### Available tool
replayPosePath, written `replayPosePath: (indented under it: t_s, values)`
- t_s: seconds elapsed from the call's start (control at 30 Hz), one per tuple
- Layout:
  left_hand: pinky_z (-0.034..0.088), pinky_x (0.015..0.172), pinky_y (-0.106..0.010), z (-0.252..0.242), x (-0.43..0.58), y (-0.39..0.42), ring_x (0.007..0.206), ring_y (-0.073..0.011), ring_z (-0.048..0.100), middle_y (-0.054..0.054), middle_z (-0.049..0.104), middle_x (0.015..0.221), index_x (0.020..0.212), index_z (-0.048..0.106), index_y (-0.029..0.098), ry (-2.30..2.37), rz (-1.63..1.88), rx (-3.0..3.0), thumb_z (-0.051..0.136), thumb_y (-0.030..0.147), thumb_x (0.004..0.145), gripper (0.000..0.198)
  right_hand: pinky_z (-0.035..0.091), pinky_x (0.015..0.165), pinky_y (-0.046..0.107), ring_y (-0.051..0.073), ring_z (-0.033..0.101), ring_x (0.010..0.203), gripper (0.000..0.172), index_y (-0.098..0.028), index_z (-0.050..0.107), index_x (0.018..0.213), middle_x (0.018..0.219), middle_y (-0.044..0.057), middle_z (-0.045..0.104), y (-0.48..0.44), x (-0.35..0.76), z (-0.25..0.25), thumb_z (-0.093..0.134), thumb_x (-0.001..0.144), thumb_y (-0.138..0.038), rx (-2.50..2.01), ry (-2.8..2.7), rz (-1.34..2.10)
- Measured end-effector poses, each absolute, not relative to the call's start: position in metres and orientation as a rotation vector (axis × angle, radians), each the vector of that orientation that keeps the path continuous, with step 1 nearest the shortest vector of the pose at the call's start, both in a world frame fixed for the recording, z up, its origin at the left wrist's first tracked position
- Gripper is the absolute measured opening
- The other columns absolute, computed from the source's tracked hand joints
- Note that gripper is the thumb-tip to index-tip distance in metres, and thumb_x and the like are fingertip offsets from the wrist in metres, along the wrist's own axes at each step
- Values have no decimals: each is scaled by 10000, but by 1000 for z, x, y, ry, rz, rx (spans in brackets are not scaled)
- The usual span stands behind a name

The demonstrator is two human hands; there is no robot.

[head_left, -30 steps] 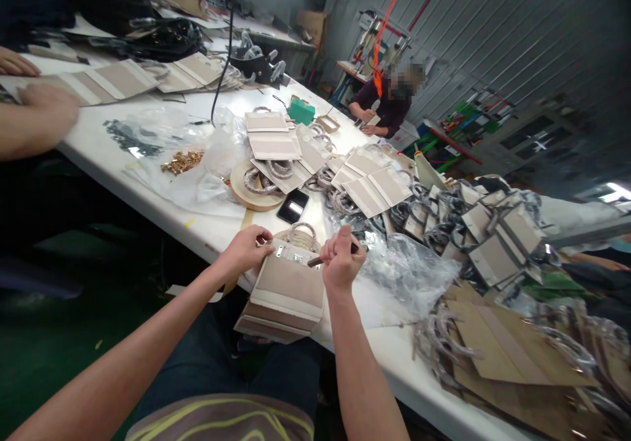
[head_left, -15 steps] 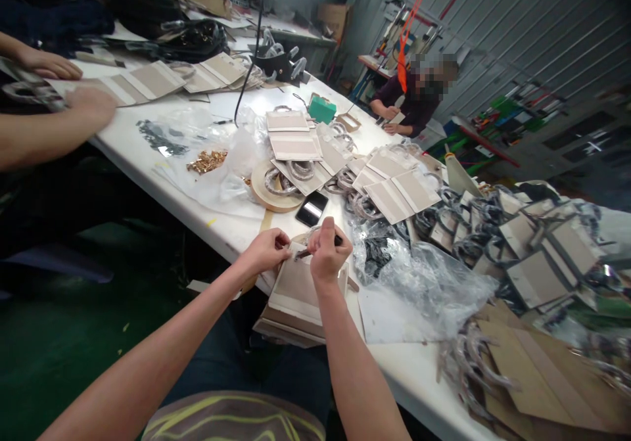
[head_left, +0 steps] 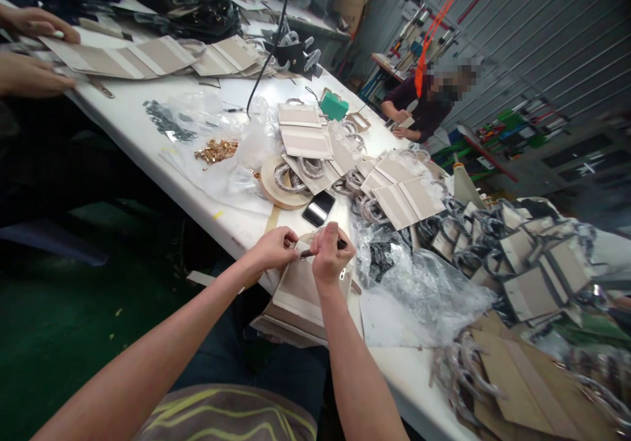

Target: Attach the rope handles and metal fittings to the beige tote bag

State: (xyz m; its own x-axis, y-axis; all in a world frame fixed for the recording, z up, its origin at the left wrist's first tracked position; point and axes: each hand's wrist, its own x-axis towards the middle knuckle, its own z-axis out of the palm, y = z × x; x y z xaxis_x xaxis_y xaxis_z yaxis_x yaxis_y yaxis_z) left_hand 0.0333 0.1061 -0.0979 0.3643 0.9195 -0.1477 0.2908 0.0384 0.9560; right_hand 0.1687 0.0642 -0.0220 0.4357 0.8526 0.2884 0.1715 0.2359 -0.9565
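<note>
A beige panel (head_left: 302,290) lies on a stack at the near table edge, below both hands. My left hand (head_left: 279,246) pinches at the panel's top edge; what sits between its fingertips is too small to name. Wrapped round a dark-handled tool (head_left: 341,244), my right hand (head_left: 331,252) is closed with the thumb up. The tool's thin tip points left toward the left fingertips. Just beyond the hands, a black phone (head_left: 319,209) lies beside a roll of tape (head_left: 282,185).
Beige panels with wrapped handles (head_left: 409,198) pile up beyond the phone. Clear plastic (head_left: 438,290) lies right, gold pieces (head_left: 217,152) left. Another person's hands (head_left: 37,76) work at far left; a person (head_left: 419,109) sits across the table. Brown panels (head_left: 532,382) lie near right.
The view has shifted slightly, so the table things appear a little further right. The hands of the person at left have moved apart on their panel. My hands keep nearly the same pose.
</note>
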Motion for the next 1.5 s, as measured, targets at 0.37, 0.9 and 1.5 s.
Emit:
replayPosePath:
  t_s: [0.37, 0.9, 1.5]
  values:
    - [499, 669, -293, -89, 40, 104, 764, -205, 695, -13, 749, 847, 976, 710, 193, 1244, 678, 1440, 822, 198, 699, 299, 301, 427, 294, 93, 357, 408, 635, -264, 425, 598, 495, -81, 374, 67, 171, -26, 672, 1050, -636, -1172, -997, 620]
    - [442, 608, -263, -92, 45, 111, 699, -181, 650, 19, 717, 735, 897, 742, 183, 1179, 714, 1391, 866, 185, 596, 326, 295, 423, 292, 93, 360, 401, 618, -269, 429, 623, 481, -92, 376, 71, 175, -27, 692, 1028, -655, -1134, -985, 691]
    - [499, 639, -263, -101, 44, 114, 744, -185, 679, -10, 761, 799, 879, 765, 173, 1135, 771, 1311, 845, 152, 561, 329, 144, 334, 239, 55, 221, 360, 719, -270, 317, 571, 457, -123, 252, 85, 186, -17, 759, 959, -684, -1042, -703, 1038]
